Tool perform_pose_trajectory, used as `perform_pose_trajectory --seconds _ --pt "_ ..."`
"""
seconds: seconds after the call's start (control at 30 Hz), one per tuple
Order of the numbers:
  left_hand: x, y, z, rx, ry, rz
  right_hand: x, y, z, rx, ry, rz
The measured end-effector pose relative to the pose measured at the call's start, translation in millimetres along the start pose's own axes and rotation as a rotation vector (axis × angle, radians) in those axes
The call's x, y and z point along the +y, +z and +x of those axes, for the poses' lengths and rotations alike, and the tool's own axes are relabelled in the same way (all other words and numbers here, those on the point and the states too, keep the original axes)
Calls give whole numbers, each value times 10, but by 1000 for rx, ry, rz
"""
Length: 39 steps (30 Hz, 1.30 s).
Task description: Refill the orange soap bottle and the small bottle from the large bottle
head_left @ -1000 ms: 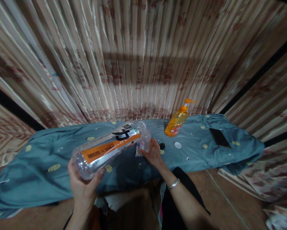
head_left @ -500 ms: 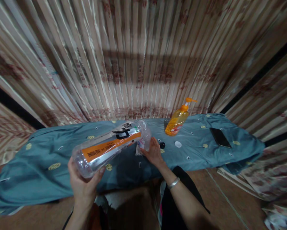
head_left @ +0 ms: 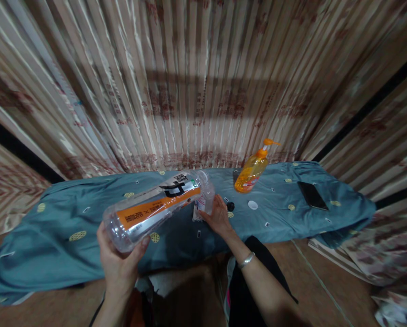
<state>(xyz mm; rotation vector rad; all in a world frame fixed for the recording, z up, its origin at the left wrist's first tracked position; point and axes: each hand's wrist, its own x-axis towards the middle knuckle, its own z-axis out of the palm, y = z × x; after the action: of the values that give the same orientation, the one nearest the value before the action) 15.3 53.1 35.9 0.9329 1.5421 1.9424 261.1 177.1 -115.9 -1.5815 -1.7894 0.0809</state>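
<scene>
My left hand [head_left: 120, 254] is wrapped round the base of a large clear plastic bottle [head_left: 155, 204] with an orange and silver label. The bottle is tipped, its neck end pointing right and slightly up in view. At its mouth sits a smaller clear bottle [head_left: 208, 202], with my right hand [head_left: 218, 217] closed on its side. The neck of the large bottle overlaps the small one, so how the two mouths meet is hard to make out. Just right of my right hand lie a black cap [head_left: 230, 206] and a white round lid [head_left: 252, 205].
An orange pump bottle [head_left: 251, 175], partly filled, stands toward the back of the cloth-covered table [head_left: 281, 218]. A black phone [head_left: 312, 195] lies at the right. Behind the table hangs a pleated, patterned curtain [head_left: 189, 100]. My knees are below the front edge.
</scene>
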Motion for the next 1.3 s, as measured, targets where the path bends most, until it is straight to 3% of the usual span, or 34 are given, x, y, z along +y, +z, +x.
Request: perform_pose_trajectory --seconds 0.5,1.07,1.3 --pt "-202 -138 79 -51 55 45 4 47 -6 34 8 15" --pt "-204 -158 93 -54 44 18 -40 -41 25 2 -23 9" --pt "-74 -70 51 -18 38 9 -71 -68 24 -6 -17 -20"
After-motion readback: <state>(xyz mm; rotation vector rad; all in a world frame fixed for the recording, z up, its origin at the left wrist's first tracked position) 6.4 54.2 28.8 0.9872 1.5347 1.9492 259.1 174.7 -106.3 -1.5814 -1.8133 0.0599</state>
